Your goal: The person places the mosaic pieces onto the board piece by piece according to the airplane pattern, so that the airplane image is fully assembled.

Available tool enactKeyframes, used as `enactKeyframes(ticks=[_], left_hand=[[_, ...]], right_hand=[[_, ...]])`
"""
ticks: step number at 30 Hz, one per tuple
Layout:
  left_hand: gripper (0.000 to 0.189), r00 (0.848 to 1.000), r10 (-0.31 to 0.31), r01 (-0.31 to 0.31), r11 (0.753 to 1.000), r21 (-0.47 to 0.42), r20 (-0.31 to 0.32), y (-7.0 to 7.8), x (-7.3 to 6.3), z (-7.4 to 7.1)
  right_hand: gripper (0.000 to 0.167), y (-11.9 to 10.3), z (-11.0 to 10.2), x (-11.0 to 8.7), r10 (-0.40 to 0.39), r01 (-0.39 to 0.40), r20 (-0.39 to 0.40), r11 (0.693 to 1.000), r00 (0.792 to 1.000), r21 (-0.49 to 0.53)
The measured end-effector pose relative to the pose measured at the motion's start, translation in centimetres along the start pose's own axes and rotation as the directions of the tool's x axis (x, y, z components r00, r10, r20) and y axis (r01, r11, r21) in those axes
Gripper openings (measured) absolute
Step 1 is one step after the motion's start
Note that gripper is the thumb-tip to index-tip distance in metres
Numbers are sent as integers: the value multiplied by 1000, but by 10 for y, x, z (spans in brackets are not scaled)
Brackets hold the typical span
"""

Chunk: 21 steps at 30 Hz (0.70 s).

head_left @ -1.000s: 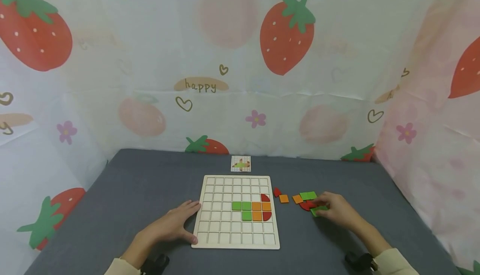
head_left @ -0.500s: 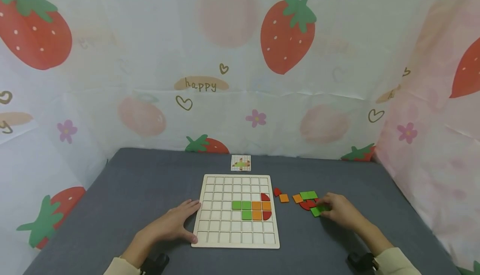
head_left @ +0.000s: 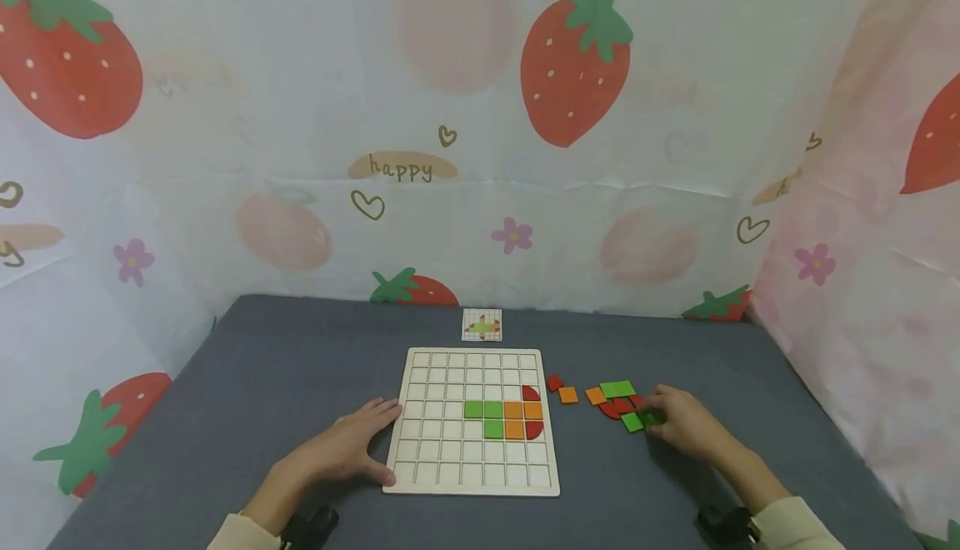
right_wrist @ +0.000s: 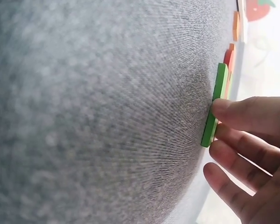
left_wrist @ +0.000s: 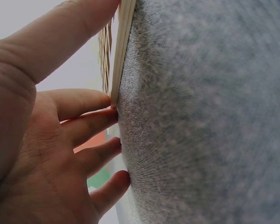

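Note:
A pale wooden grid board (head_left: 442,450) lies on the table, with green, orange and red tiles set in several cells toward its right side. My left hand (head_left: 348,446) rests at its left edge, thumb at the near corner, fingers fairly straight; in the left wrist view, the thumb and index finger touch the board's rim (left_wrist: 120,65). Right of the board, my right hand (head_left: 686,422) pinches a green tile (head_left: 654,418), partly covered by the fingers. The right wrist view has the thumb on a green edge (right_wrist: 220,81). Another green square (head_left: 632,422) lies just left of the fingertips.
Near the right hand lie a green piece (head_left: 617,388), red pieces (head_left: 613,408) and an orange square (head_left: 596,396). Closer to the board are another orange square (head_left: 567,395) and a small red piece (head_left: 554,382). A pattern card (head_left: 482,325) lies behind the board.
The green tile under my right fingers has slid slightly right, and the other green square shows more fully beside it. The left hand and board stay put.

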<state>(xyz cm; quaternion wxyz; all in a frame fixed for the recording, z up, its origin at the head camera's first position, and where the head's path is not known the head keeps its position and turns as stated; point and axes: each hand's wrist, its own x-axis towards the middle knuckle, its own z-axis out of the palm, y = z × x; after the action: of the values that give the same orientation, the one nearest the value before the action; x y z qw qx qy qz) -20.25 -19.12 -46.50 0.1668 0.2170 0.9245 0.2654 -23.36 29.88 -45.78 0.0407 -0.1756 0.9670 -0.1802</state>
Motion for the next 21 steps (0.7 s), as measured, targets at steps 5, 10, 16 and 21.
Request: enactKeyframes(ticks=[5,10,16,21], left_hand=[[101,1000,-22,22,1000,-7,-2,0,1,1],[100,999,-32,32,999,2,-7,2,0,0],[100,999,-33,33,999,1,-2,4,0,-1],[100,1000,-27,27,1000,3,-5,4,-1,0]], right_hand=[[22,-1,0,0,0,0,1,1000,1000,-19],[20,0,-1,-1,-22,22,-6,999,1000,-46],[19,1,-3,-2,-64,64,1,996,998,-69],[21,1,-2,-4,-64,64,-8,995,998,-80]])
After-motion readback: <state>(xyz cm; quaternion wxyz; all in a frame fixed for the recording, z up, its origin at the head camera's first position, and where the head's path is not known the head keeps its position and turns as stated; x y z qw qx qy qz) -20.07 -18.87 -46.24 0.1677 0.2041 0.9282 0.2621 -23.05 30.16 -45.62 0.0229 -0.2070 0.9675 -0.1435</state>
